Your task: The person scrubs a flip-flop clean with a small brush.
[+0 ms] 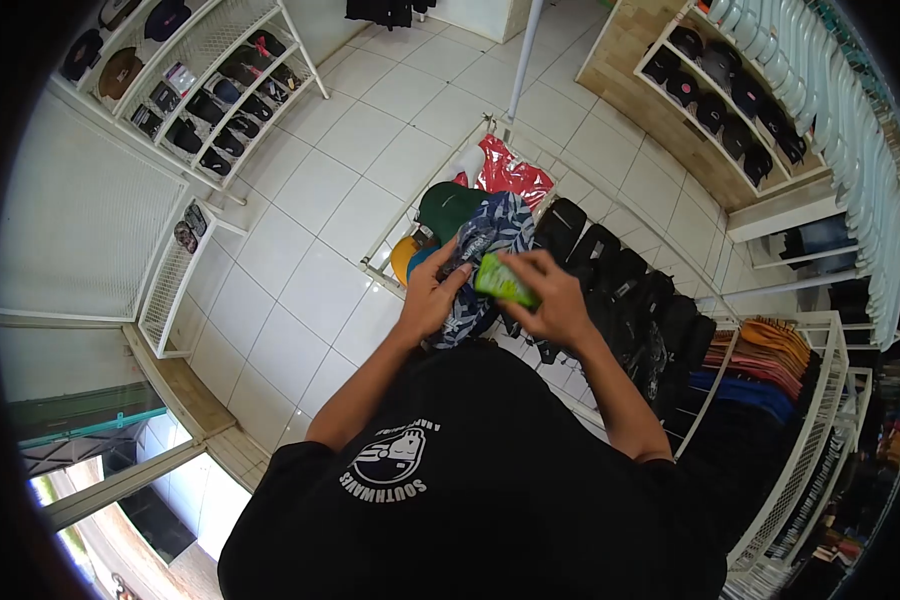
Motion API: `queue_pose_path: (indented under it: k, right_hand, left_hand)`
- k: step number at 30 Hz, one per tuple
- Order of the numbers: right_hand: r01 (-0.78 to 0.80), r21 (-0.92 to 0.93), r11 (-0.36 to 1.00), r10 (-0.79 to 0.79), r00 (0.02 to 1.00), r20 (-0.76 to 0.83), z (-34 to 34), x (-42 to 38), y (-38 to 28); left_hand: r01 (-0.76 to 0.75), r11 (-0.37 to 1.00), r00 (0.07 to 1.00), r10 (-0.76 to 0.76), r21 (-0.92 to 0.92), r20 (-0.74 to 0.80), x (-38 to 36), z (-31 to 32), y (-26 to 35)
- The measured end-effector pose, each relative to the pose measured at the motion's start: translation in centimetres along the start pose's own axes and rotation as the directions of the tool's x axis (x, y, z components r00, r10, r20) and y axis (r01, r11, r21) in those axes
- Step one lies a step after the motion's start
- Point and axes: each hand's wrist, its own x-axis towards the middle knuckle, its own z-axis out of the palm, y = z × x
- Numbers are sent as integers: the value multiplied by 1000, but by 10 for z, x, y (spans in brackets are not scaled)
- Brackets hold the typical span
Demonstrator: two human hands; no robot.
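Cloth (500,222) with the leaf print sits between the hands, long axis running forward and a bit right. Left hand (430,297) is right on it, pinching the left edge. Right hand (559,303) has fingers closed round a green pack (500,281), kinda blurry, free end pointing left toward the cloth.

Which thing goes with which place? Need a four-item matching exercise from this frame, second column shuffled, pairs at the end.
Things:
1. Bright green item
2. Leaf-patterned cloth
3. Shiny red item
4. Pale hangers

Places:
A. Just beyond the dark green cap
B. In the fingers of the right hand
C. Lined up at the upper right of the view
D. In the left hand

Pairs: 1-B, 2-D, 3-A, 4-C
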Motion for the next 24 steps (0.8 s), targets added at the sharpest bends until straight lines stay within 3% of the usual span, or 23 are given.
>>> queue_pose_path:
  k: [2,3,4,5,6,10,12,14,15,16,18,20,21,24]
  right_hand:
    - [-235,-103,967,212,957,-198,-2,6,23]
    - [-393,-118,912,331,875,-355,-3,13,39]
    - [-452,-149,879,349,824,-446,-7,18,48]
    - [-379,-13,925,323,806,-497,-9,21,53]
    - [-289,120,950,306,779,-547,-8,23,57]
    - [-150,111,982,185,868,-461,-4,30,16]
    - [-130,257,958,230,883,-409,14,33,8]
    - [-14,103,995,58,898,-436,27,25,-13]
    - [70,108,992,-34,951,-307,26,16,-27]
    - [34,139,990,-13,989,-148,28,5,-36]
    - [51,41,998,-48,996,-73,17,7,-21]
    - [-95,48,994,105,936,-335,10,29,0]
    - [-155,67,986,169,889,-425,7,40,7]
    - [-107,3,994,101,930,-354,8,38,-10]
  left_hand:
    - [68,996,997,-70,-52,-22,2,1,-3]
    - [126,968,991,-131,-216,-7,3,1,-3]
    - [174,913,983,-182,-369,14,5,1,1]
    - [64,932,992,-98,-358,-79,5,7,6]
    - [57,935,993,-90,-350,-79,10,7,11]
    - [170,894,976,-210,-414,-53,19,9,28]
    - [208,929,972,-231,-305,-41,22,11,31]
    - [235,893,965,-261,-383,-17,27,7,25]
    - [297,835,942,-336,-462,-2,30,4,20]
    - [355,765,913,-408,-537,22,31,3,21]
    - [352,782,921,-388,-515,40,31,1,23]
    - [567,659,812,-549,-494,199,27,1,29]
    - [564,670,814,-548,-482,191,26,4,32]
    - [591,585,794,-541,-555,277,35,-1,12]
